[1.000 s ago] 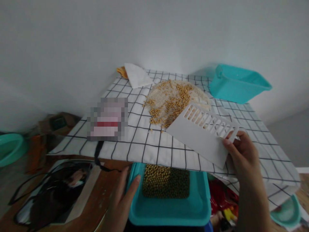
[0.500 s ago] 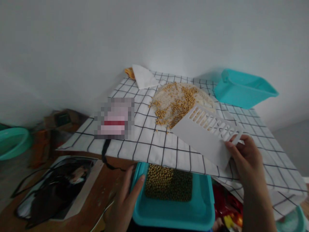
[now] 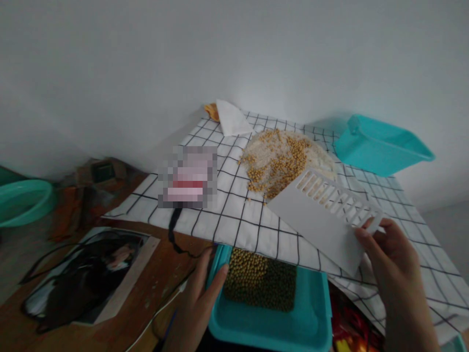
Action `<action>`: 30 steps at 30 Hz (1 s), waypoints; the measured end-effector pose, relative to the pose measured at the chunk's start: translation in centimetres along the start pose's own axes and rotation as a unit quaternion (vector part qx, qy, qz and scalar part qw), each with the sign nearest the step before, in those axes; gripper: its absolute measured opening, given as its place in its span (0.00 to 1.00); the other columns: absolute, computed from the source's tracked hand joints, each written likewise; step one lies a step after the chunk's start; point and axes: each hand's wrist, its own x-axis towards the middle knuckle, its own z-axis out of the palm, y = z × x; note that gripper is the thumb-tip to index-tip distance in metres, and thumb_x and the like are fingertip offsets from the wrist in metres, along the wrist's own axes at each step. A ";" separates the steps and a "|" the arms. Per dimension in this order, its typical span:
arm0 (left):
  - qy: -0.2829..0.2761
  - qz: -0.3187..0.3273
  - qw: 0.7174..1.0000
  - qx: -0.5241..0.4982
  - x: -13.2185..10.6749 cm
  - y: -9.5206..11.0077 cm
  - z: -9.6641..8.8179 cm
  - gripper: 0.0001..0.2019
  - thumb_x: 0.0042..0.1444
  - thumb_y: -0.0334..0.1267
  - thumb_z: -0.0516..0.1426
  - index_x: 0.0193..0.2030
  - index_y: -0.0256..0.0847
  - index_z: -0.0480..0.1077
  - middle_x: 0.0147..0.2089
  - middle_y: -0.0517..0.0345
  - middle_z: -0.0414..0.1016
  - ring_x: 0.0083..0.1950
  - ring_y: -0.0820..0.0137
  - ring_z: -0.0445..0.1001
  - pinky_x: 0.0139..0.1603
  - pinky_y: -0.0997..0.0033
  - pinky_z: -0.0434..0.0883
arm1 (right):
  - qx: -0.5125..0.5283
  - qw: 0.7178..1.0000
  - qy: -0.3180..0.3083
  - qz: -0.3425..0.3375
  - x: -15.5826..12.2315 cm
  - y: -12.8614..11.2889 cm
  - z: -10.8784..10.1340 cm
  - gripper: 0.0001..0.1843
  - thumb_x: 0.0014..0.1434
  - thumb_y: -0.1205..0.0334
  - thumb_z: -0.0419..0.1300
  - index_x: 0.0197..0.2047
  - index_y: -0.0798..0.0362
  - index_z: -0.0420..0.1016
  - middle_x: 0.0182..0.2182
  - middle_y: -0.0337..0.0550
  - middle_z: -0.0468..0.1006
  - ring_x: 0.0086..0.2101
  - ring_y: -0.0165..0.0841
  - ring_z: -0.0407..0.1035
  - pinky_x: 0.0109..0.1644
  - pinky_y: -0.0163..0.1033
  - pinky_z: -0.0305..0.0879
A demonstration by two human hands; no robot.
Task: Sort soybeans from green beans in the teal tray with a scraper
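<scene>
My right hand [image 3: 390,254] is closed on the end of a white slotted plastic scraper [image 3: 322,217], held flat just above the checked cloth [image 3: 234,215]. The scraper's far edge meets a pile of rice and yellow beans [image 3: 282,156] spread on the cloth. My left hand [image 3: 200,298] grips the left rim of a teal tray [image 3: 264,327] held below the table's front edge. Yellow and green beans [image 3: 262,281] lie in that tray.
A second teal tub [image 3: 381,145] sits at the table's far right by the wall. A folded white paper [image 3: 230,118] lies at the far edge. A blurred card [image 3: 188,177] with a black strap rests on the cloth. A teal basin [image 3: 22,200] and a picture [image 3: 84,278] lie left.
The view has shifted to the left, so everything sits further right in the frame. Both hands keep their grips; the scraper stays at the pile's edge.
</scene>
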 end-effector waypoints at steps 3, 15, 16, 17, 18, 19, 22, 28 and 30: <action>0.006 0.014 1.000 -0.008 0.0 -0.3 0.3 0.21 0.61 0.50 0.56 0.59 0.53 0.73 0.64 0.56 0.76 0.68 0.55 0.71 0.67 0.57 0.68 | -0.020 1.000 -0.006 -0.004 0.2 -0.1 0.7 0.16 0.52 0.52 0.73 0.39 0.46 0.74 0.27 0.34 0.78 0.24 0.29 0.70 0.28 0.30 0.69; -0.030 -0.020 0.999 -0.007 0.4 -0.3 -0.2 0.22 0.61 0.51 0.56 0.61 0.51 0.72 0.65 0.54 0.75 0.68 0.55 0.70 0.67 0.58 0.69 | -0.007 0.994 -0.095 -0.056 2.2 -0.3 1.5 0.12 0.57 0.53 0.70 0.43 0.43 0.75 0.34 0.36 0.82 0.29 0.31 0.74 0.30 0.31 0.69; -0.019 -0.032 0.999 -0.006 0.4 -0.2 -0.1 0.22 0.61 0.52 0.56 0.60 0.50 0.73 0.66 0.53 0.75 0.68 0.54 0.70 0.68 0.57 0.67 | -0.012 0.993 -0.097 -0.059 2.2 -0.3 1.2 0.13 0.57 0.53 0.70 0.43 0.43 0.75 0.34 0.36 0.82 0.30 0.32 0.74 0.31 0.31 0.70; -0.006 -0.047 0.999 -0.005 0.5 -0.1 -0.1 0.22 0.61 0.52 0.56 0.59 0.50 0.74 0.66 0.52 0.75 0.69 0.53 0.69 0.69 0.56 0.66 | -0.013 0.993 -0.099 -0.062 2.2 -0.2 1.0 0.13 0.57 0.53 0.70 0.43 0.43 0.75 0.34 0.36 0.82 0.31 0.32 0.74 0.33 0.32 0.70; 0.002 -0.060 0.998 -0.005 0.6 0.0 -0.1 0.22 0.60 0.53 0.56 0.59 0.49 0.74 0.66 0.52 0.74 0.69 0.53 0.69 0.69 0.55 0.66 | -0.012 0.993 -0.098 -0.063 2.2 -0.2 0.8 0.12 0.57 0.53 0.70 0.43 0.43 0.76 0.35 0.37 0.82 0.32 0.33 0.75 0.34 0.32 0.71; 0.002 -0.069 0.998 -0.006 0.7 0.1 -0.1 0.23 0.60 0.52 0.57 0.59 0.49 0.74 0.66 0.52 0.75 0.69 0.53 0.69 0.69 0.55 0.66 | -0.009 0.994 -0.093 -0.063 2.2 -0.2 0.7 0.12 0.57 0.53 0.69 0.44 0.43 0.76 0.36 0.37 0.82 0.33 0.33 0.75 0.35 0.33 0.71; -0.004 -0.068 0.998 -0.018 0.9 0.3 -0.4 0.22 0.58 0.51 0.59 0.59 0.51 0.74 0.63 0.54 0.78 0.67 0.54 0.72 0.66 0.56 0.69 | 0.005 0.996 -0.061 -0.059 1.9 -0.2 1.1 0.12 0.58 0.53 0.69 0.44 0.44 0.75 0.35 0.38 0.82 0.32 0.35 0.75 0.32 0.35 0.70; -0.002 -0.067 0.998 -0.020 0.9 0.3 -0.4 0.21 0.59 0.50 0.59 0.58 0.51 0.73 0.64 0.55 0.77 0.69 0.55 0.69 0.69 0.55 0.67 | 0.024 0.998 -0.040 -0.031 1.3 -0.8 3.7 0.16 0.54 0.53 0.71 0.41 0.47 0.71 0.27 0.36 0.79 0.21 0.30 0.68 0.23 0.33 0.64; -0.007 -0.065 0.997 -0.028 0.8 0.2 -0.2 0.21 0.59 0.50 0.58 0.59 0.50 0.73 0.65 0.54 0.76 0.70 0.55 0.68 0.70 0.55 0.65 | 0.018 0.999 -0.041 -0.028 1.2 -0.8 4.2 0.17 0.54 0.52 0.71 0.41 0.47 0.70 0.26 0.36 0.78 0.21 0.30 0.68 0.23 0.32 0.62</action>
